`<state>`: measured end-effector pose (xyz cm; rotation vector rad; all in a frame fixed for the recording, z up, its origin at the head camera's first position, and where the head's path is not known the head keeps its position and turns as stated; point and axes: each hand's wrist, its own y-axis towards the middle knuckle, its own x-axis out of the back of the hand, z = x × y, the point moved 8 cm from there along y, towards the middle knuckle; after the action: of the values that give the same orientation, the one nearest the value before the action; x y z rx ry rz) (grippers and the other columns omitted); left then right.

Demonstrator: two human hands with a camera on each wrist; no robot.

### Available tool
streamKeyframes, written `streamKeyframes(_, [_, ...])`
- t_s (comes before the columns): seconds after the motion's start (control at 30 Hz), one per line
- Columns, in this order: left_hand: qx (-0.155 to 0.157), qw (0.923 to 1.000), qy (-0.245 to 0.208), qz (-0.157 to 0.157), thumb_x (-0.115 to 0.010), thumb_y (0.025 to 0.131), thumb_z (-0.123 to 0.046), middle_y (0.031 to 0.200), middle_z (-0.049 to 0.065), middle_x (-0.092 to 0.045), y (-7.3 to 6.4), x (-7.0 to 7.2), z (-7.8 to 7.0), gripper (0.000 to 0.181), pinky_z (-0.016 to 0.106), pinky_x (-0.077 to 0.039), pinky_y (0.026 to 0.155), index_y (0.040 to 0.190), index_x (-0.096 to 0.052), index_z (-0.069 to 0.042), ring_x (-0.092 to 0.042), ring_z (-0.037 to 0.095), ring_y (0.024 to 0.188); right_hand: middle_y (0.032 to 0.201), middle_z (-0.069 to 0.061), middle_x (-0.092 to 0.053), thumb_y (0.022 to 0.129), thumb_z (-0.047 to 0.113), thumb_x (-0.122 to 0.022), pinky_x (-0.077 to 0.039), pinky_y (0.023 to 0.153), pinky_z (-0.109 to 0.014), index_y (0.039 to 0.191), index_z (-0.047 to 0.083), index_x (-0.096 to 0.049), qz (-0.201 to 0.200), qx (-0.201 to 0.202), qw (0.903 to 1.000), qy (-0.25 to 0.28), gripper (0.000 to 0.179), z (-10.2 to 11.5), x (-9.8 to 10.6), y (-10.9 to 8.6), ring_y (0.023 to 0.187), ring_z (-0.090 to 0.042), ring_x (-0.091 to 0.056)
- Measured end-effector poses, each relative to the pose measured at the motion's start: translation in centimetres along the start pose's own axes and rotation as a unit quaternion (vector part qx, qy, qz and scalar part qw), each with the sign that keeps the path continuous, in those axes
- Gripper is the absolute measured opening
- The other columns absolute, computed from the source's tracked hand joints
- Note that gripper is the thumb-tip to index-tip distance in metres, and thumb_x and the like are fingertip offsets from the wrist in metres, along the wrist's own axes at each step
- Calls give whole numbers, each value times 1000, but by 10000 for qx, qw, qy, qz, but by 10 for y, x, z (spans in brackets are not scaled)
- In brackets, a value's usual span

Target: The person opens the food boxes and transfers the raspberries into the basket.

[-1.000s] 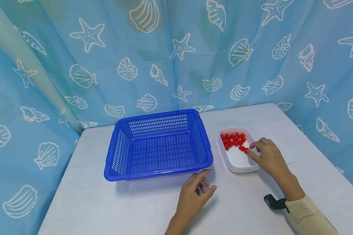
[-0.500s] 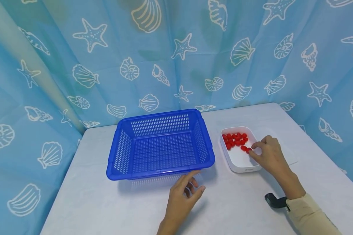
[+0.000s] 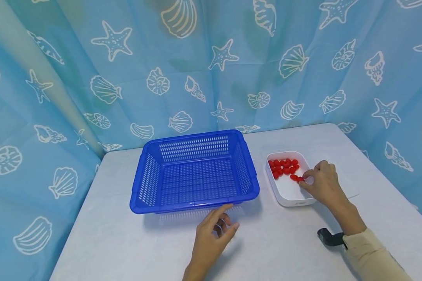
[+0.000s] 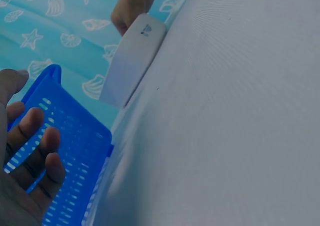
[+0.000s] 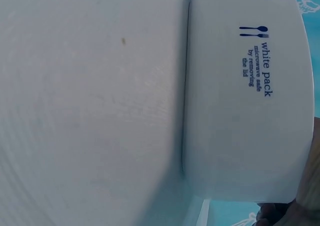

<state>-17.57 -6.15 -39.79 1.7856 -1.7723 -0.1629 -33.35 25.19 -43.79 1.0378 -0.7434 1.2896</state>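
Note:
In the head view, my right hand [image 3: 325,185] reaches over the right side of a white plastic container [image 3: 289,194]. Thumb and index finger pinch a small round red piece [image 3: 300,179] close above the container's floor. Several more red pieces [image 3: 282,167] like it cluster at the container's back left, and another lies right beside the pinched one. My left hand [image 3: 211,238], fingers loosely bent and holding nothing, hovers by the front rim of a blue slotted basket [image 3: 197,205]. The left wrist view shows its spread fingers [image 4: 50,138] overlapping the basket's side.
Behind the right hand lies a flat translucent lid [image 3: 349,189] on the white-covered table [image 3: 102,234]. A black strap-mounted device [image 3: 329,237] sits at the right sleeve [image 3: 367,249]. The blue shell-patterned curtain [image 3: 197,58] hangs along the table's back and sides.
My left hand has moved left along the basket's front rim. The right hand stays at the same red piece in the container. The whole head view has shifted slightly.

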Motion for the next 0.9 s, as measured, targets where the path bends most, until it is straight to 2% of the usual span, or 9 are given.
streamKeyframes(0.17, [-145, 9998, 69, -80, -71, 80, -7, 82, 4, -58, -1, 6, -2, 45, 22, -49, 54, 122, -56, -10, -55, 18, 63, 97, -17, -38, 64, 14, -83, -42, 59, -35, 92, 3, -71, 33, -33, 10000, -6, 33, -1, -2, 1, 93, -34, -34])
streamKeyframes(0.3, [-285, 9992, 114, -270, -70, 80, -6, 81, 4, -58, -2, 14, -4, 44, 23, -48, 52, 122, -56, -8, -53, 11, 63, 98, -18, -38, 63, 15, -83, -43, 60, -37, 90, 4, -71, 33, -27, 10000, 38, 31, -1, -2, 1, 95, -35, -33])
streamKeyframes(0.57, [-607, 9964, 99, -583, -69, 79, -2, 81, 7, -59, -2, 27, -5, 43, 24, -47, 49, 120, -56, -3, -53, 9, 62, 100, -18, -38, 64, 18, -83, -45, 58, -37, 91, 6, -71, 35, -44, 9999, 148, 32, -2, 0, 0, 97, -36, -33])
streamKeyframes(0.7, [-562, 9960, 191, -675, -69, 80, -1, 81, 5, -59, -3, 34, -4, 42, 24, -47, 49, 120, -57, -2, -55, 9, 63, 97, -17, -42, 66, 19, -82, -49, 57, -35, 99, 4, -69, 37, -82, 9997, 210, 38, -2, 3, -2, 93, -34, -36])
streamKeyframes(0.9, [-366, 9953, 243, -867, -68, 81, -1, 82, 2, -59, -4, 48, 1, 41, 25, -49, 52, 120, -57, -2, -57, 11, 66, 95, -18, -53, 72, 22, -78, -52, 61, -44, 101, 2, -67, -53, 70, 9997, 218, 38, 2, 8, -4, 88, -33, -46])
